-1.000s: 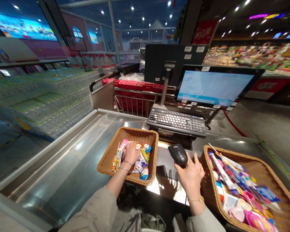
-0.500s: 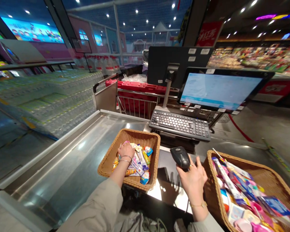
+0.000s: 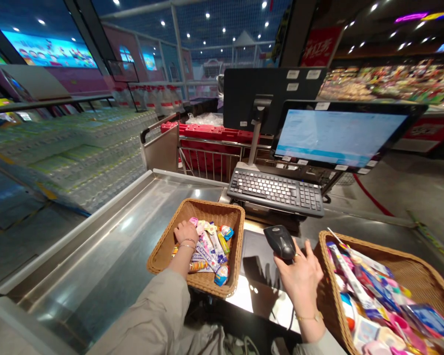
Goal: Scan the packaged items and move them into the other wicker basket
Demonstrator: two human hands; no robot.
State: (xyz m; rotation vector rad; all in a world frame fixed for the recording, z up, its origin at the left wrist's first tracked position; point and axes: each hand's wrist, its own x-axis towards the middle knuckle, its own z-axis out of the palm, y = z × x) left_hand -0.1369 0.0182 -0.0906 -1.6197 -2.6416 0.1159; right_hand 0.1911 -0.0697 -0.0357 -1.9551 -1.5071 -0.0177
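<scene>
My left hand point(image 3: 186, 233) reaches into the left wicker basket point(image 3: 162, 249), close to its left inner wall. Its fingers curl downward, and whatever they hold is hidden beneath them. Packaged sweets point(image 3: 207, 254) in colourful wrappers lie beside the hand, with a small pink item point(image 3: 193, 221) just past the fingers. My right hand point(image 3: 301, 271) grips a black barcode scanner point(image 3: 280, 241) between thumb and fingers, some fingers spread out behind it. The scanner is held above the counter, between the two baskets.
A second wicker basket point(image 3: 416, 261) full of small packaged goods stands at the right. Behind the scanner are a keyboard point(image 3: 276, 191) and a lit monitor point(image 3: 336, 138). The metal counter point(image 3: 111, 251) stretches left, with a shopping cart point(image 3: 210, 155) beyond it.
My left hand has shifted left inside the basket, uncovering more of the sweets and the pink item. My right hand and the scanner have moved slightly right.
</scene>
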